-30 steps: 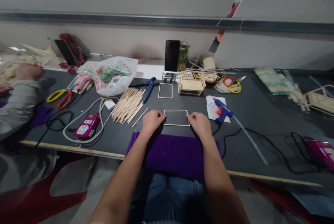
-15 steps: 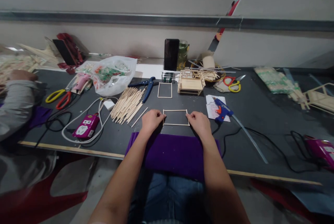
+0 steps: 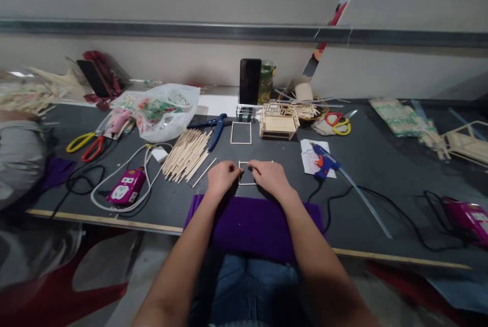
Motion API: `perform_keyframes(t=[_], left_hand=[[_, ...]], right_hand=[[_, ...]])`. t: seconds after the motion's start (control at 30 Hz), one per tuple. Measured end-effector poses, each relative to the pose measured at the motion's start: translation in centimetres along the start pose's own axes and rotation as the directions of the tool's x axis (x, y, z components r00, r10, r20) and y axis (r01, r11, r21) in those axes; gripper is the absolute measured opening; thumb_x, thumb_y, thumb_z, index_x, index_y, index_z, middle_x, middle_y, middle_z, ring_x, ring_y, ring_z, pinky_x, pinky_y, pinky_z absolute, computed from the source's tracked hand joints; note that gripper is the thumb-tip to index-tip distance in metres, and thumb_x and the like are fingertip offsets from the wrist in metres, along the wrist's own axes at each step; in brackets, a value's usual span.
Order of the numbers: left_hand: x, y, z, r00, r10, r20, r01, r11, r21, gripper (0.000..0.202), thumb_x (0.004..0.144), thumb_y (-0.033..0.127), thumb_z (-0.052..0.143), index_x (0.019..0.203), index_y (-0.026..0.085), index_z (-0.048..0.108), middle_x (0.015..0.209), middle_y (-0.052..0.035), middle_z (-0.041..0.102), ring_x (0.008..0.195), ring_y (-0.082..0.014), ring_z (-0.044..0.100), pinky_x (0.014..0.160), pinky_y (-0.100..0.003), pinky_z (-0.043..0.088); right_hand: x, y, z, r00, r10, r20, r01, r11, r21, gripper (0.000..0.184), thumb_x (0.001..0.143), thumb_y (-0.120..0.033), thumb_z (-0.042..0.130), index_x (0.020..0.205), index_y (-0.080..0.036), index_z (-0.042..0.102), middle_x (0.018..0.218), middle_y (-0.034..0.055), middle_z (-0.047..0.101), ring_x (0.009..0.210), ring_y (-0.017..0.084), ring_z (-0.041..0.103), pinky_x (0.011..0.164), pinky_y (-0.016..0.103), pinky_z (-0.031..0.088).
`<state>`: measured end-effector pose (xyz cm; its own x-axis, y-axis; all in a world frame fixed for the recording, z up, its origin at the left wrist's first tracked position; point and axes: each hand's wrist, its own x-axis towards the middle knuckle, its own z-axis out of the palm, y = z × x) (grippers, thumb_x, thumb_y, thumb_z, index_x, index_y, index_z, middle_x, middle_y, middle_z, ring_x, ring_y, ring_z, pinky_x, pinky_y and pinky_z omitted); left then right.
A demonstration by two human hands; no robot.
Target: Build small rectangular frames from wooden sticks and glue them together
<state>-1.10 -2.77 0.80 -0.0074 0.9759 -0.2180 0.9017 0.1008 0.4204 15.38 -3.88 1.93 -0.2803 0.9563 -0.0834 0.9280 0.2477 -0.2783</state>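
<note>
A small rectangular frame of thin wooden sticks [image 3: 247, 183] lies flat on the dark table in front of me. My left hand [image 3: 223, 178] is at its left end, thumb and fingertips closed on the short side stick. My right hand [image 3: 269, 177] reaches across the frame from the right, its fingers slightly apart near the left end and touching no stick that I can see. It covers much of the frame's right part. Just beyond lies a second stick frame [image 3: 241, 143]. To the left are a loose stick [image 3: 205, 172] and a pile of sticks [image 3: 186, 154].
Blue cutters [image 3: 217, 132] lie behind the pile. A blue glue gun [image 3: 324, 160] rests on paper at right, its cord trailing. A miniature wooden bench [image 3: 279, 126] and upright phone [image 3: 250, 82] stand behind. A purple power strip [image 3: 127, 186] and another person's sleeve [image 3: 21, 156] are left.
My right hand has left the frame's right end and moved leftward over it, close to my left hand. My left hand stays at the left end.
</note>
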Motion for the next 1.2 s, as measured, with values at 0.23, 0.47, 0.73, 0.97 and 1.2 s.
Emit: perform_keyframes(t=[0.23, 0.47, 0.73, 0.97, 1.2], left_hand=[[-0.2, 0.0, -0.1, 1.0, 0.014, -0.011, -0.015, 1.0, -0.007, 0.024, 0.081, 0.044, 0.058, 0.075, 0.023, 0.068, 0.079, -0.0019, 0.071, 0.074, -0.0164, 0.062, 0.058, -0.025, 0.031], [-0.2, 0.3, -0.2, 1.0, -0.008, 0.012, 0.008, 1.0, 0.029, 0.026, 0.082, 0.045, 0.058, 0.077, 0.022, 0.069, 0.082, -0.0028, 0.072, 0.078, -0.0172, 0.063, 0.06, -0.025, 0.034], [-0.3, 0.8, -0.3, 1.0, -0.015, 0.016, 0.014, 0.998, 0.065, 0.03, 0.081, 0.049, 0.057, 0.075, 0.022, 0.07, 0.081, -0.005, 0.072, 0.079, -0.0189, 0.064, 0.062, -0.026, 0.036], [0.1, 1.0, -0.3, 0.999, -0.039, 0.031, 0.036, 0.995, 0.096, 0.029, 0.082, 0.046, 0.056, 0.078, 0.022, 0.072, 0.082, -0.006, 0.073, 0.08, -0.0194, 0.064, 0.064, -0.026, 0.039], [0.2, 0.9, -0.3, 0.998, -0.051, 0.038, 0.048, 0.995, 0.088, 0.03, 0.081, 0.045, 0.054, 0.078, 0.022, 0.073, 0.081, -0.0059, 0.073, 0.078, -0.019, 0.065, 0.063, -0.025, 0.039]], right_hand=[[0.8, -0.7, 0.3, 0.997, -0.005, 0.071, 0.006, 1.0, -0.018, 0.034, 0.09, -0.022, 0.041, 0.115, -0.027, 0.064, 0.103, 0.0078, 0.073, 0.093, 0.022, 0.067, 0.077, 0.03, 0.042], [0.9, -0.7, 0.4, 0.998, 0.014, 0.06, -0.014, 1.0, -0.002, 0.034, 0.091, -0.023, 0.041, 0.115, -0.027, 0.064, 0.102, 0.0072, 0.073, 0.093, 0.022, 0.066, 0.077, 0.03, 0.042], [-2.0, -0.3, 0.4, 1.0, -0.03, 0.009, 0.029, 0.996, 0.079, 0.025, 0.091, -0.027, 0.045, 0.105, -0.029, 0.066, 0.098, 0.0013, 0.074, 0.089, 0.018, 0.066, 0.069, 0.025, 0.038], [-2.6, -0.7, 0.9, 0.992, -0.102, 0.073, 0.099, 0.994, 0.04, 0.017, 0.092, -0.029, 0.049, 0.096, -0.025, 0.065, 0.094, 0.003, 0.073, 0.085, 0.018, 0.066, 0.065, 0.025, 0.035], [-2.4, -0.6, 1.1, 0.993, -0.098, 0.068, 0.097, 0.995, 0.029, 0.018, 0.093, -0.03, 0.047, 0.095, -0.024, 0.065, 0.095, 0.0034, 0.073, 0.085, 0.018, 0.066, 0.066, 0.025, 0.035]])
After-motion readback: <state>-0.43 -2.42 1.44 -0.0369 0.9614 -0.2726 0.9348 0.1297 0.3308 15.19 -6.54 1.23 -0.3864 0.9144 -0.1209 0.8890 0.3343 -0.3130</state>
